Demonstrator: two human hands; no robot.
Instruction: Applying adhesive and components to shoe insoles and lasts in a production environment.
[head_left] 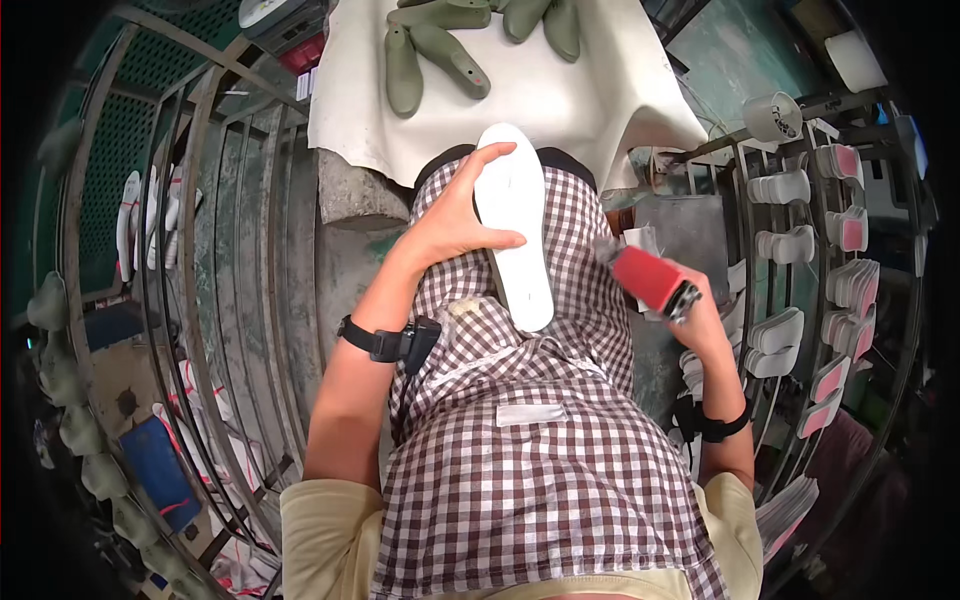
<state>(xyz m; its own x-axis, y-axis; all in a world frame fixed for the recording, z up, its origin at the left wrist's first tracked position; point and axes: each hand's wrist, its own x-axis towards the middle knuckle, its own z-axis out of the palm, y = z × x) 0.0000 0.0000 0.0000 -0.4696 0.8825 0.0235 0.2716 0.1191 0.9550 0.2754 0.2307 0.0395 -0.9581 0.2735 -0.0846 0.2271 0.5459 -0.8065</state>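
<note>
A white insole (515, 220) lies lengthwise over my lap, its rounded toe end pointing away from me. My left hand (465, 205) grips it from the left, index finger near the toe end and thumb across the middle. A thin dark edge shows under its left side; what lies beneath is mostly hidden. Small marks show on its white face. Off to the right of my lap, my right hand (703, 318) is closed round a red block-shaped tool (645, 278) with a dark metal part. It looks like a staple gun; its far end is blurred.
Several green shoe lasts (440, 60) lie on a white-covered bench (360, 130) ahead. On the right, a metal rack (905, 330) carries several stacks of white and pink insoles (785, 245). Another barred rack (200, 180) stands on the left, with green lasts (80, 430) beside it.
</note>
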